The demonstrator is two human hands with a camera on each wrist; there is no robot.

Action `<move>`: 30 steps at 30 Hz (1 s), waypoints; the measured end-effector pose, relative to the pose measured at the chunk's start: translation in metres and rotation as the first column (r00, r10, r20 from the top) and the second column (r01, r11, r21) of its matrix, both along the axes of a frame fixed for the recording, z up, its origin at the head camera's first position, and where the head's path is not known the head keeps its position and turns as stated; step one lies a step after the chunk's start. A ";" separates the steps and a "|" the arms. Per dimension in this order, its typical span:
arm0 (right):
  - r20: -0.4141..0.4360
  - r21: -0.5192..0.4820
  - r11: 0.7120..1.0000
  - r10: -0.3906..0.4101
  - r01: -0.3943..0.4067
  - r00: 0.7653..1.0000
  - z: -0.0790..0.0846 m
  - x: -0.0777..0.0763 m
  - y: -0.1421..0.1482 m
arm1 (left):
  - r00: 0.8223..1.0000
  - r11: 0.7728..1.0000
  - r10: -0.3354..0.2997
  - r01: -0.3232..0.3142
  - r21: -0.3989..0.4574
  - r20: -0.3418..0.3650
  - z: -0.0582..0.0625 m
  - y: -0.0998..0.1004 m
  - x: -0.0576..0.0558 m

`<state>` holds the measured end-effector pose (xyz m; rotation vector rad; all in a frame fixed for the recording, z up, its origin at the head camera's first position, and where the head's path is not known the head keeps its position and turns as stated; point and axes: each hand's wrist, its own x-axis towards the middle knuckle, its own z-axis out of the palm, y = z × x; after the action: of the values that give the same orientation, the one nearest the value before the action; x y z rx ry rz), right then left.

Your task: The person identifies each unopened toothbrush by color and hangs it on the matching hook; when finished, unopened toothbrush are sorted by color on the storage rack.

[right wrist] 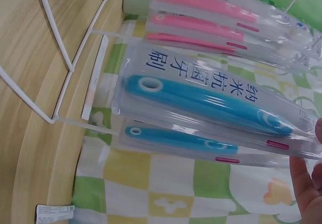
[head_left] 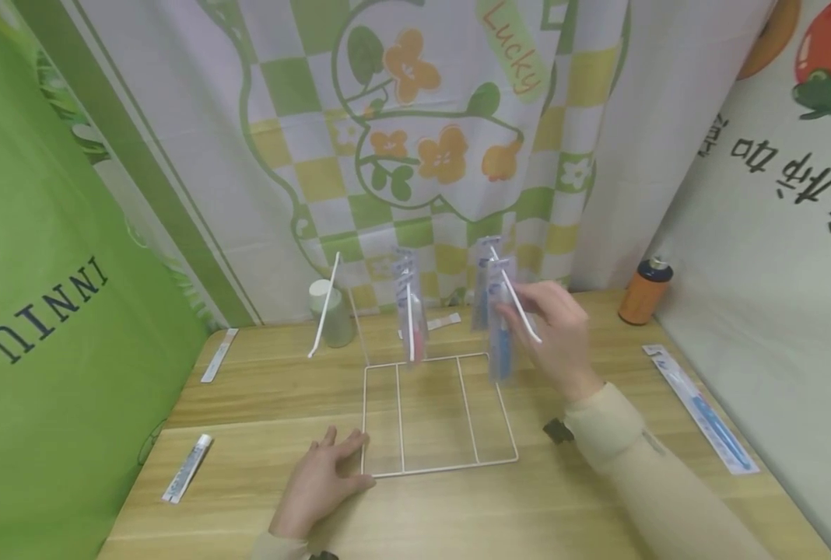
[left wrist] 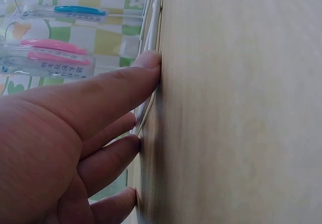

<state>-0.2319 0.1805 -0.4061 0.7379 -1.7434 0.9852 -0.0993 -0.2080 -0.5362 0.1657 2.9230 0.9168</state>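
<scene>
A white wire display rack stands on the wooden table, its hooks jutting toward me. My right hand pinches a packaged blue toothbrush near the top of its clear pack, at the right hook. Behind it on that hook hangs another packaged blue toothbrush. Several packaged pink toothbrushes hang from the middle hook, while the left hook is bare. My left hand rests at the front left corner of the rack's base, fingers spread, thumb touching the wire.
Behind the left hook stands a pale green bottle with a white cap. An orange can is at the back right. A packaged blue toothbrush lies at the right, a small tube at the left. Flat white strips lie farther back.
</scene>
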 end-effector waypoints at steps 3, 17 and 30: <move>-0.002 0.006 1.000 -0.014 0.014 1.000 -0.001 -0.007 -0.001 | 1.000 1.000 0.003 -0.003 0.005 -0.003 0.000 0.001 0.000; 0.005 -0.019 1.000 -0.022 0.022 1.000 0.000 -0.026 -0.008 | 1.000 1.000 -0.001 0.001 -0.002 -0.019 0.003 0.002 0.001; -0.033 -0.018 0.999 -0.037 0.037 0.999 -0.003 -0.030 -0.007 | 1.000 1.000 -0.004 0.004 -0.001 -0.017 0.003 0.001 0.002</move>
<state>-0.2616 0.1732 -0.4091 0.7044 -1.7119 0.9575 -0.0973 -0.2067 -0.5330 0.1793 2.9374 0.9176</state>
